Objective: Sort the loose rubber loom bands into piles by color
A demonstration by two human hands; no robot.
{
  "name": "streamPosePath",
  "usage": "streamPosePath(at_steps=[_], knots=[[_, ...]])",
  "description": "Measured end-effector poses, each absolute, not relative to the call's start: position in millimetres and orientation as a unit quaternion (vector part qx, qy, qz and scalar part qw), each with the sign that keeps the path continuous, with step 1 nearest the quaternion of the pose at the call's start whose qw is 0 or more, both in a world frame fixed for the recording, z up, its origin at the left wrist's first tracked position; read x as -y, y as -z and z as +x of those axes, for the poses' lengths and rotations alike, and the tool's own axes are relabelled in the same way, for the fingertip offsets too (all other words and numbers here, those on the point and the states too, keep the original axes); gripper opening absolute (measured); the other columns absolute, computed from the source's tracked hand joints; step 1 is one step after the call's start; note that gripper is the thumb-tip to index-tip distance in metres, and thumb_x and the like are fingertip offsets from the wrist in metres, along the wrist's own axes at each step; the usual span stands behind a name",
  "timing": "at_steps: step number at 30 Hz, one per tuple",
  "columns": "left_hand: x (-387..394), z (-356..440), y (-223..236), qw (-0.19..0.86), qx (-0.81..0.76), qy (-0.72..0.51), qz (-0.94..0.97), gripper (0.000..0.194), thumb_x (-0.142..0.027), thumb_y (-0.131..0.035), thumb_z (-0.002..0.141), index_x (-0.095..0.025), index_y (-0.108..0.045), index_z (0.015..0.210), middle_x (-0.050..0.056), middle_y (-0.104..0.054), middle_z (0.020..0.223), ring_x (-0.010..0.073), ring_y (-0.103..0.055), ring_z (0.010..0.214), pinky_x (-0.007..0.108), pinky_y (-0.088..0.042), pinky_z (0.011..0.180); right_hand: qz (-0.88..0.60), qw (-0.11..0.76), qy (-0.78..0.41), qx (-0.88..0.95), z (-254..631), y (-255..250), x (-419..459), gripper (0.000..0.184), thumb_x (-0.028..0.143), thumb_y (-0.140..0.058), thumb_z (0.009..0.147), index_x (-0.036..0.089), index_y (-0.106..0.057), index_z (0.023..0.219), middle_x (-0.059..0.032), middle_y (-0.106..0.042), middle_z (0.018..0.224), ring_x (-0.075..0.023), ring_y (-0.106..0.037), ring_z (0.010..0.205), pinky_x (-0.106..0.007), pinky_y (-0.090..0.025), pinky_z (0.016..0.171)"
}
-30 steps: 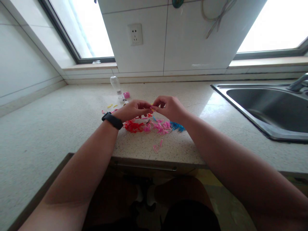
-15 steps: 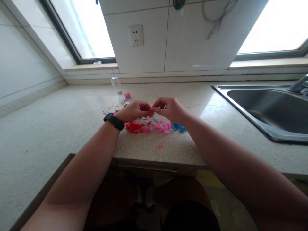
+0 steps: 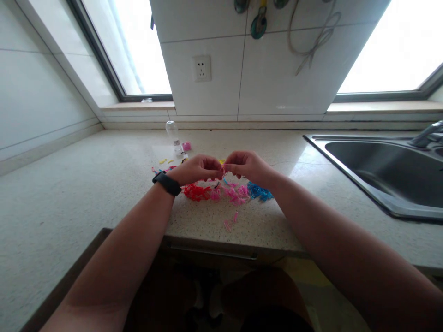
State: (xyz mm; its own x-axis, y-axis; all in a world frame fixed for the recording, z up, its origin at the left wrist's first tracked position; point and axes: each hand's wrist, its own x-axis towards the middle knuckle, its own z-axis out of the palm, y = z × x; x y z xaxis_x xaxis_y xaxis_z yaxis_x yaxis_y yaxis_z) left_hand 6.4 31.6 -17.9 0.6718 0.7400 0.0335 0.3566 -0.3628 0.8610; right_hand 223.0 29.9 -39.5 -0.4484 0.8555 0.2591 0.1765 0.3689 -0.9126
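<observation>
Above the counter, my left hand [image 3: 203, 169] and my right hand [image 3: 248, 165] meet fingertip to fingertip. Both pinch a small pink rubber band [image 3: 223, 168], partly hidden by the fingers. Just below them lie loose heaps of small rubber bands: red bands [image 3: 195, 192] on the left, pink bands [image 3: 238, 194] in the middle and blue bands [image 3: 259, 192] by my right wrist. A couple of pink bands [image 3: 227, 226] lie apart, closer to the front edge. Mixed-colour bands show partly behind my left wrist, which wears a black watch [image 3: 166, 183].
Behind my left hand stand a clear bottle [image 3: 172, 133] and a small pink item [image 3: 186, 146], with yellow bands [image 3: 163, 161] nearby. A steel sink [image 3: 346, 180] is set into the counter [image 3: 121, 193] at right. A socket [image 3: 201, 68] is on the wall.
The view has tilted up a little, so everything sits lower in the picture. My fingers have shifted slightly around the pink band; both hands stay together.
</observation>
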Motion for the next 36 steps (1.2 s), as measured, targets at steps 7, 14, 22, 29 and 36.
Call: streamPosePath(at_steps=[7,14,22,29,36], knots=[[-36,3,23,0.469,-0.328,-0.220,0.790,0.018,-0.031,-0.070,0.084,-0.015,-0.068,0.092,0.003,-0.069,0.080,0.0091,-0.053,0.063,0.022,-0.039,0.055,-0.325,0.399,-0.466,0.720,226,44,-34,0.024,0.039,-0.076,0.076,0.018,-0.068,0.085,0.0026,-0.060,0.065,-0.0090,-0.049,0.056,-0.024,-0.040,0.050],[-40,2,25,0.462,-0.323,-0.216,0.797,0.020,-0.033,-0.069,0.085,-0.014,-0.068,0.093,0.003,-0.069,0.081,0.0091,-0.055,0.064,0.021,-0.039,0.055,-0.334,0.393,-0.477,0.712,227,41,-32,0.024,0.039,-0.074,0.077,0.017,-0.069,0.086,0.0022,-0.060,0.065,-0.0090,-0.048,0.055,-0.024,-0.039,0.051],[-44,0,30,0.451,-0.317,-0.222,0.804,0.020,-0.032,-0.065,0.087,-0.014,-0.067,0.094,0.003,-0.070,0.083,0.0088,-0.056,0.065,0.020,-0.039,0.055,-0.350,0.392,-0.472,0.707,225,42,-32,0.023,0.040,-0.073,0.078,0.018,-0.069,0.085,0.0020,-0.060,0.064,-0.0091,-0.048,0.055,-0.025,-0.038,0.050],[-43,1,29,0.452,-0.324,-0.221,0.801,0.016,-0.029,-0.064,0.087,-0.014,-0.065,0.091,0.002,-0.067,0.079,0.0087,-0.054,0.063,0.021,-0.039,0.054,-0.351,0.396,-0.471,0.706,225,40,-31,0.023,0.039,-0.073,0.078,0.018,-0.069,0.087,0.0026,-0.059,0.063,-0.0087,-0.048,0.054,-0.024,-0.037,0.049],[-44,1,29,0.454,-0.327,-0.225,0.798,0.015,-0.028,-0.064,0.086,-0.014,-0.064,0.092,0.001,-0.065,0.078,0.0085,-0.053,0.062,0.021,-0.039,0.053,-0.353,0.401,-0.476,0.698,226,41,-31,0.024,0.039,-0.072,0.078,0.018,-0.068,0.090,0.0024,-0.059,0.066,-0.0087,-0.048,0.055,-0.024,-0.038,0.049]])
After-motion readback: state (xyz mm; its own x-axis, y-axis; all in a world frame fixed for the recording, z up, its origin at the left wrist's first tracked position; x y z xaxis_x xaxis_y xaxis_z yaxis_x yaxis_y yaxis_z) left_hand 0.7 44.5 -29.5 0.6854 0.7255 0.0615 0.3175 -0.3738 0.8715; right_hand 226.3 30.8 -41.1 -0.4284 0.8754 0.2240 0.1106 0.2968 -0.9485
